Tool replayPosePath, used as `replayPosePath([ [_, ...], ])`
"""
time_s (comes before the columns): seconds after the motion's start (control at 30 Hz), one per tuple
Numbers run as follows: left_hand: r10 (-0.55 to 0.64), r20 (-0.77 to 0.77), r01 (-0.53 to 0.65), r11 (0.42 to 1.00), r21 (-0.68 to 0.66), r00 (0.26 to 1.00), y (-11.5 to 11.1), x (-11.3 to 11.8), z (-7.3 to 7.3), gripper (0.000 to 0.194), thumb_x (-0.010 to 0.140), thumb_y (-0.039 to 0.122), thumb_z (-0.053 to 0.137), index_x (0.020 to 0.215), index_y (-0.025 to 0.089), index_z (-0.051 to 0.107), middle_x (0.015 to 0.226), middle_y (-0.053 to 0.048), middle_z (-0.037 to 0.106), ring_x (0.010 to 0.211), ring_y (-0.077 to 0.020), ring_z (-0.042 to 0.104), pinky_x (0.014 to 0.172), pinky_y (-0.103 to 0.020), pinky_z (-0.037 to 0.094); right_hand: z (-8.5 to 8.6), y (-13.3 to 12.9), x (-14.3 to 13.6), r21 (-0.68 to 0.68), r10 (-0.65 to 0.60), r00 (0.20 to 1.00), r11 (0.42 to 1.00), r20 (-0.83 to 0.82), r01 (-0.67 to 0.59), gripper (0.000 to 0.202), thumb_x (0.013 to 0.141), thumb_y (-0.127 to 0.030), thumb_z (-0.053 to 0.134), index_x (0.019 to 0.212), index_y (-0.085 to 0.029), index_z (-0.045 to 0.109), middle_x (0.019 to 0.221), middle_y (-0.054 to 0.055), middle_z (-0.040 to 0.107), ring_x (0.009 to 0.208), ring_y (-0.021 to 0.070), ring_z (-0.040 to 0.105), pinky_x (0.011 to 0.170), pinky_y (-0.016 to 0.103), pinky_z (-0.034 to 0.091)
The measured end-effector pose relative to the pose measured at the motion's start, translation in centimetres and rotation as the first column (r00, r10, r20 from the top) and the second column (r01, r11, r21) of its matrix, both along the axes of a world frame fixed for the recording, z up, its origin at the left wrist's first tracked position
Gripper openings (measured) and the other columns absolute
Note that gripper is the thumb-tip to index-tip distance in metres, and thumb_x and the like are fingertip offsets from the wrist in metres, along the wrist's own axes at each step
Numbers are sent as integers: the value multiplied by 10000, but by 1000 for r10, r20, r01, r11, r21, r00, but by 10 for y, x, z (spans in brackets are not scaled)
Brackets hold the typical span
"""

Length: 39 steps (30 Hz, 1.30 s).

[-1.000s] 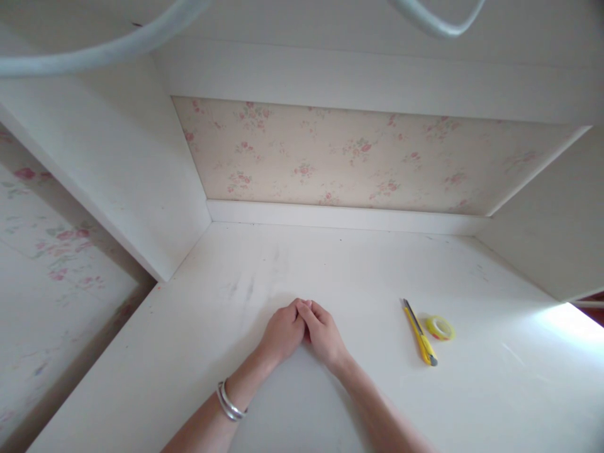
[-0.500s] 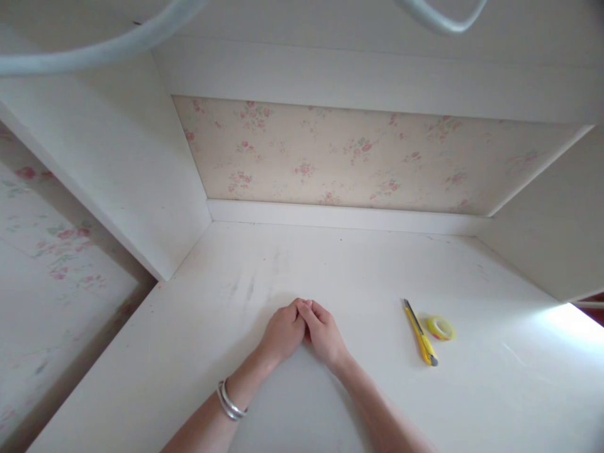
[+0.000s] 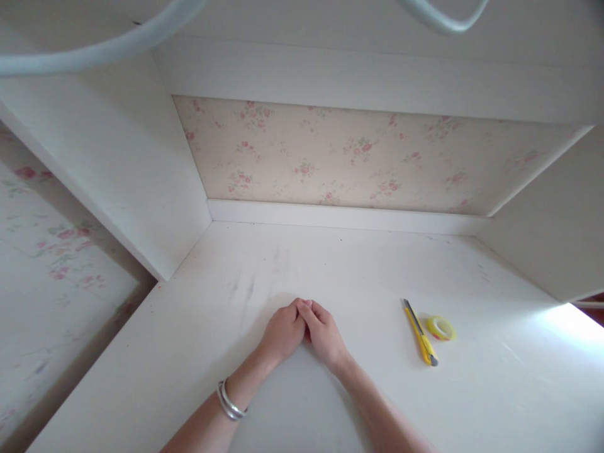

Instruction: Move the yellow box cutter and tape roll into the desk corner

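Observation:
My left hand and my right hand rest clasped together on the white desk, near its middle. Their fingers are closed and folded into each other, with the thumbs meeting on top. No object shows in them, though the palms are hidden. A silver bangle circles my left wrist. To the right of my right hand, apart from it, lies a yellow utility knife with its blade end pointing away from me. Just beside the knife is a roll of yellow tape, lying flat.
White side panels stand at the left and right of the desk. Floral wallpaper covers the back below a white overhead shelf. A pale cable hangs close at the top.

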<state>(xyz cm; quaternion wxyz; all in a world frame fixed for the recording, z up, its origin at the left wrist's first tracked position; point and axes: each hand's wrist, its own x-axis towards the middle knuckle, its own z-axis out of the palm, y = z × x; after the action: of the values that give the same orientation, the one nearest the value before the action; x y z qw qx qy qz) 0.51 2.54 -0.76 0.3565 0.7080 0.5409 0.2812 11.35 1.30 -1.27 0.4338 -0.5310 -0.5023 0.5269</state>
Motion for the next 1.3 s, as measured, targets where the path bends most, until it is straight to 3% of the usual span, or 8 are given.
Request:
replayPosePath([
  [0.5,-36,-128,40,999,23,991,-3,2,5,409,927,434,250,908,234,606,788,-12,677,740,-159,620,650,-236,399,18,-6,46,11,-37,964,999,265,35,504,868,-582,283,855,-180,587,659,12,574,549,132,501,529,246,374],
  [0.57,-39,-153,43,999,25,987,-3,1,5,403,921,447,264,926,237,607,782,-11,676,737,-157,620,636,-230,390,20,-13,76,102,-224,845,975,486,200,482,868,-557,290,938,-193,598,756,38,622,617,153,547,575,266,402],
  [0.67,-65,-178,70,997,22,982,-3,0,3,359,909,433,308,947,246,612,786,-5,680,741,-152,621,631,-225,382,20,-31,124,304,-413,429,904,804,300,402,856,-507,348,1005,-223,592,965,63,634,798,207,582,687,323,427],
  [0.73,-85,-207,92,996,24,975,-3,0,2,334,902,424,333,949,258,618,800,1,685,741,-150,623,630,-226,378,19,-45,150,373,-433,177,881,884,290,396,868,-447,342,1113,-221,556,1088,85,604,893,239,582,722,351,436],
  [0.83,-107,-259,114,993,12,960,-5,1,3,324,897,422,343,952,270,624,811,3,690,751,-152,626,637,-229,380,14,-61,170,298,-317,49,926,947,233,369,882,-346,326,1167,-244,537,1186,68,571,928,234,592,731,348,450],
  [1.03,-119,-283,141,988,58,952,-13,2,7,308,905,386,343,1013,264,604,906,-13,675,824,-159,618,724,-249,410,3,-59,138,234,-248,102,963,963,135,343,857,-245,341,1017,-207,642,1189,98,578,904,236,598,729,341,452],
  [1.23,-61,-324,132,971,200,944,-30,8,15,356,903,393,364,1220,274,473,1120,-55,558,969,-181,568,788,-269,433,11,-36,64,264,-183,661,964,728,-23,335,892,-308,343,1088,-270,613,1117,44,631,949,208,593,807,320,434],
  [1.3,-20,-380,118,965,235,925,-33,8,15,402,892,417,386,1267,277,424,1151,-69,521,988,-200,551,772,-281,446,16,-31,55,286,-183,709,958,681,-26,347,894,-327,348,1144,-264,581,1144,36,619,947,193,596,833,315,432],
])
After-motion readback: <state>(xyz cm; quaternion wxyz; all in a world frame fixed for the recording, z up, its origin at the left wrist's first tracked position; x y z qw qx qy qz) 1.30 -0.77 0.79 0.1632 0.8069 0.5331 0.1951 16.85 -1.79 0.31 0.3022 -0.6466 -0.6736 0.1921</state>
